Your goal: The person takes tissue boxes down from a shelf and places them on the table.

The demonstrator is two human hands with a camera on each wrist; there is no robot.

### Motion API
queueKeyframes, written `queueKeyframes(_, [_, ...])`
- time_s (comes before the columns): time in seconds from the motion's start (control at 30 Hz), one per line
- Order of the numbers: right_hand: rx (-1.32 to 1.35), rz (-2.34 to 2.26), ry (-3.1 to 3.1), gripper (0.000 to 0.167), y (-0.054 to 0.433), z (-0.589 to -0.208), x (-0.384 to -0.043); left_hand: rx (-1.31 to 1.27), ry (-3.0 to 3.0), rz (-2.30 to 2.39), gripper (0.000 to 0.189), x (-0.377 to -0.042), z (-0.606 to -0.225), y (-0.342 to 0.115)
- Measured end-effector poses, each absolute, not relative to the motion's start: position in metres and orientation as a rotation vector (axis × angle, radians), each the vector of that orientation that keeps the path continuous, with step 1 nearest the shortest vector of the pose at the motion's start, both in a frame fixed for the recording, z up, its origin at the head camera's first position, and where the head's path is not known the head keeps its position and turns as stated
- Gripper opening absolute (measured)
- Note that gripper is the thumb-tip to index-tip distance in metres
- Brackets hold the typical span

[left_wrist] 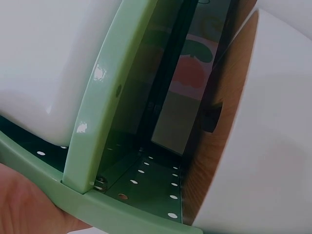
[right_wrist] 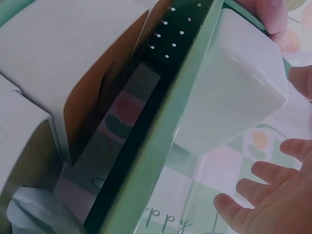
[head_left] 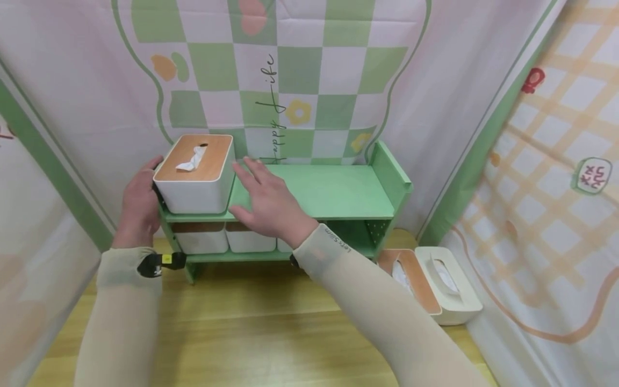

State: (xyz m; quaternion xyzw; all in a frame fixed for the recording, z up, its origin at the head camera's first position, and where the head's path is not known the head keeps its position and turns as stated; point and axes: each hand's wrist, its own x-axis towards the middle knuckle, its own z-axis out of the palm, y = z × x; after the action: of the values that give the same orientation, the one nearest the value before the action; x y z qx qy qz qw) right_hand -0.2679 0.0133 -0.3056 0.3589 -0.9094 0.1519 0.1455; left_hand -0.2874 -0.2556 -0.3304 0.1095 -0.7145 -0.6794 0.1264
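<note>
A white tissue box (head_left: 195, 196) with a wood-look lid and a tissue poking out stands at the left end of the green shelf's top board (head_left: 314, 188). Against the outer side of the shelf's left end rests my left hand (head_left: 138, 201), close to the box; its fingers are partly hidden. My right hand (head_left: 271, 201) hovers over the board just right of the box, fingers spread and holding nothing. In the right wrist view its fingers (right_wrist: 265, 173) are apart from the box (right_wrist: 234, 87).
On the lower tier stand several white boxes (head_left: 200, 242) with wood-look lids. Two more tissue boxes, one wood-topped (head_left: 420, 285) and one cream (head_left: 466, 293), lie on the floor at the right. The shelf's right end panel (head_left: 391, 172) rises above the board. Printed curtains (head_left: 300, 70) hang behind.
</note>
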Motion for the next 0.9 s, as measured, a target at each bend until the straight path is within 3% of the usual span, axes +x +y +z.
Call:
queueKeyframes(0.57, [1.131, -0.007, -2.619, 0.069, -0.027, -0.296, -0.277, 0.304, -2.019, -2.028, 0.048, -0.288, -0.329, -0.256])
queueKeyframes(0.9, [1.115, 0.064, -2.519, 0.044, -0.031, -0.294, -0.28, 0.296, -2.065, -1.999, 0.049, -0.287, -0.33, -0.257])
